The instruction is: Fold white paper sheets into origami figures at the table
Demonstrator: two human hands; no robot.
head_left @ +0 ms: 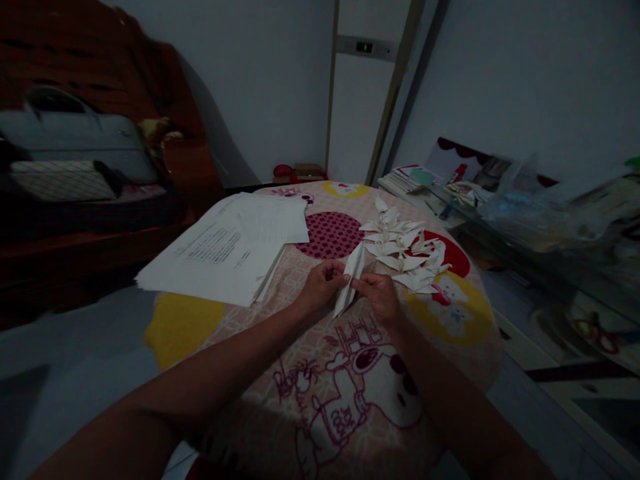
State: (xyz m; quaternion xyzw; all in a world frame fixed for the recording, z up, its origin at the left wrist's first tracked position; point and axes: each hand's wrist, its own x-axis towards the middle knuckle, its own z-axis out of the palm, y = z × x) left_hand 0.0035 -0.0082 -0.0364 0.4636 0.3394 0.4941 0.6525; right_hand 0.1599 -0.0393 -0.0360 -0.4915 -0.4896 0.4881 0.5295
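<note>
Between my two hands is a narrow piece of folded white paper (355, 262), slanting with its upper tip leaning right. My left hand (323, 285) pinches its left side with thumb and curled fingers. On the other side, my right hand (380, 293) grips the paper between thumb and forefinger. Just beyond my right hand lies a cluster of several folded paper cranes (400, 243), overlapping one another. A thick stack of printed paper sheets (215, 250) rests to the left of my hands.
A patterned cloth (320, 393) with cartoon figures covers the round table. Right of it stands a glass-topped cabinet (540, 267) with a plastic bag (535, 207) and papers. At the left, a wooden bench (185, 167) holds a grey bag (95, 143).
</note>
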